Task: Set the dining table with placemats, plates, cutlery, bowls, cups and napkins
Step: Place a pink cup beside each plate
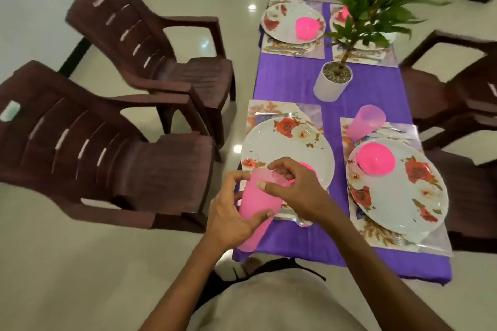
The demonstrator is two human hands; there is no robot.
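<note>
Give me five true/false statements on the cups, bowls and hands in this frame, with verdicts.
1. The left hand grips the stacked pink cups. True.
2. The right hand rests flat on the table. False: its fingers pinch the rim of the top cup.
3. A pink cup already stands on the near right placemat. True.
4. The bowl on the near right plate is green. False: it is pink.
5. The potted plant stands on a chair. False: it stands on the purple tablecloth.
</note>
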